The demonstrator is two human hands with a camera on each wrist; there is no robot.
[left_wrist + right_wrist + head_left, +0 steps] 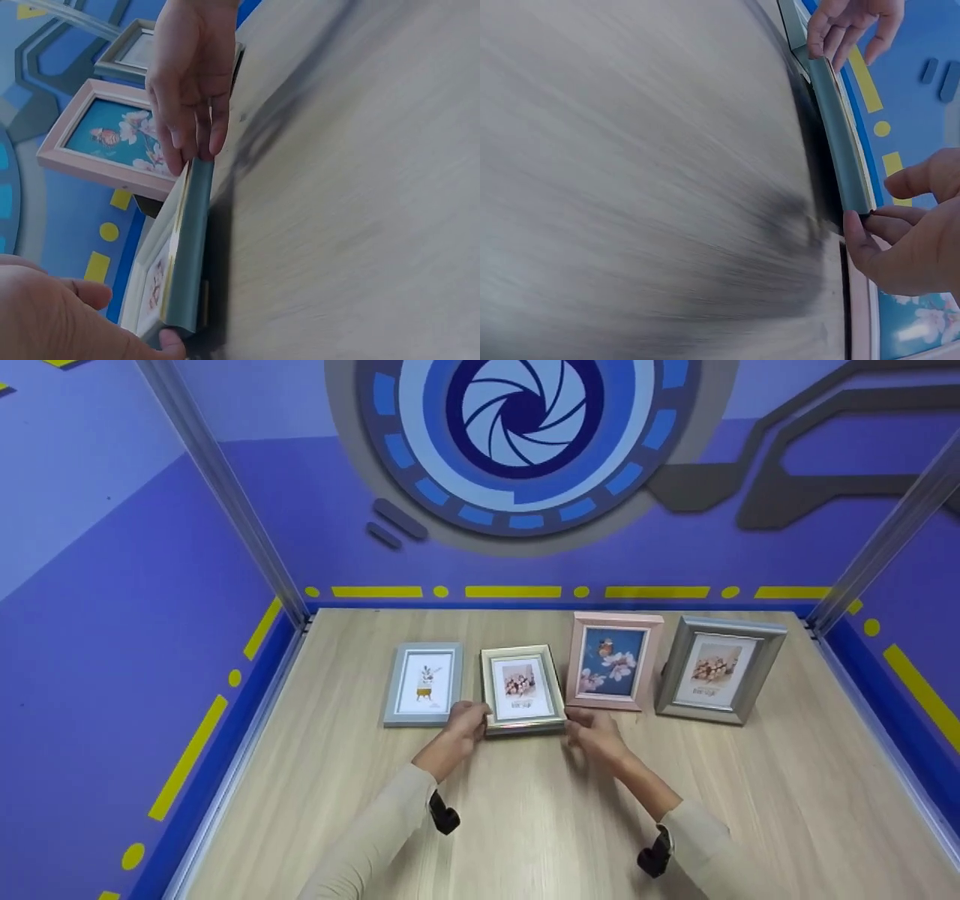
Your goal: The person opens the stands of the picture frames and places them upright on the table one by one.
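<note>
- Under the standing pink rectangular picture frame (615, 660) with its blossom print, and spreading all round it, lies the smooth pale wood-grain tabletop (510, 825)
- Right of the pink frame stands a broad silver-grey rectangular picture frame (712, 667), leaning back and untouched
- Just left of the pink frame is the one being handled, a gold-edged rectangular picture frame (523, 686) with a white-bordered flower print; its thick moulding looks stiff and fairly light, the polished rim perhaps slippery, and the cover, glass or plastic, I cannot tell which, is best treated as fragile
- Farther left of the pink frame, past the gold one, sits a pale-blue rectangular picture frame (424, 684) with a potted-plant print
- On the side toward the pink frame, the right hand (596, 735) is partly closed, fingers curled at the gold frame's near corner, thumb held apart
- On the side away from the pink frame, the left hand (466, 720) holds the other near corner likewise; how firmly either squeezes cannot be told
- For the fingertips (172, 341), the rigid side mouldings look the safest hold, as pressing the picture's face could smear or crack it
</note>
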